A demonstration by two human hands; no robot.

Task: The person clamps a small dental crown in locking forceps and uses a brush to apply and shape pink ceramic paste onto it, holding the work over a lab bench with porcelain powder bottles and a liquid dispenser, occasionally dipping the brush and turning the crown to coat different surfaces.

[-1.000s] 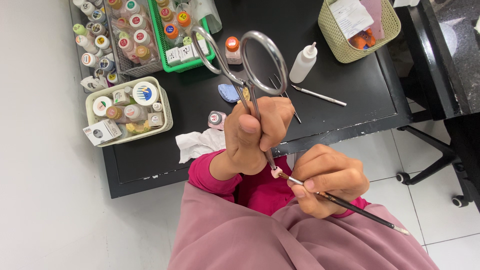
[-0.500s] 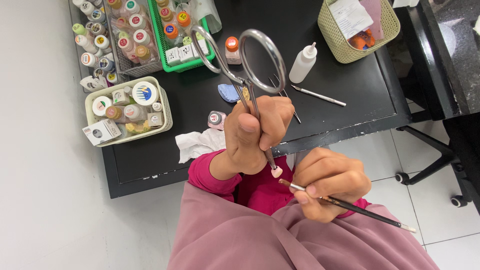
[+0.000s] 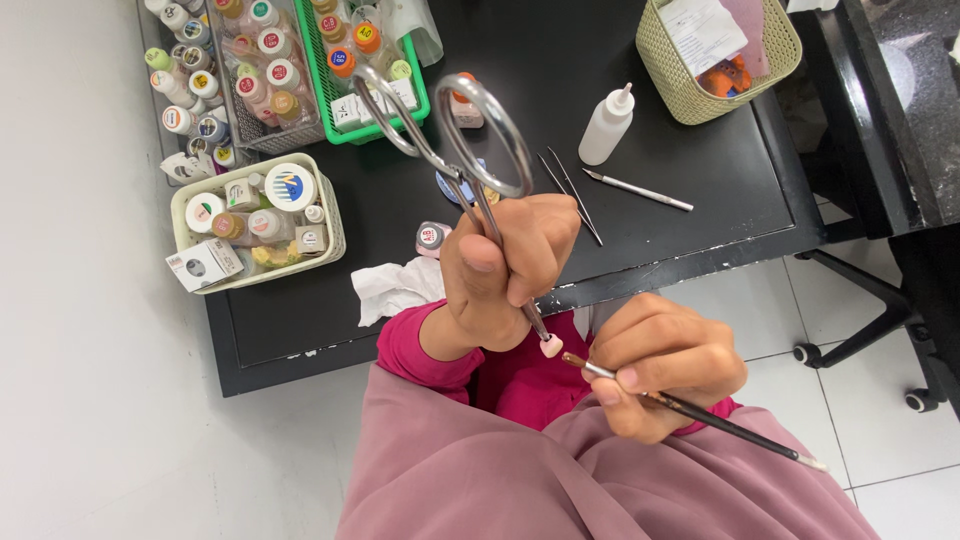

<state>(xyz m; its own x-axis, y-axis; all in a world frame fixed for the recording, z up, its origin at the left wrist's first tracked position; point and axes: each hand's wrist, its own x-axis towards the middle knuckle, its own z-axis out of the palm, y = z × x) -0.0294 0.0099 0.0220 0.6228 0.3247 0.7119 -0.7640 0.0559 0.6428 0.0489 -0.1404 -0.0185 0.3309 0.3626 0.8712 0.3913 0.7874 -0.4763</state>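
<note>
My left hand (image 3: 505,270) is fisted around the ring-handled forceps (image 3: 470,170), whose tips pinch a small pinkish-white piece (image 3: 551,347) over my lap, just off the black table (image 3: 700,200) edge. My right hand (image 3: 665,365) pinches a fine brush (image 3: 690,408), bristles just beside the piece. I judge light, steady strokes work best, forceps held firm.

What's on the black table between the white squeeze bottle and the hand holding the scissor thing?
In the head view, thin metal tweezers lie on the black table between the white squeeze bottle and the left hand gripping the clamp.
</note>
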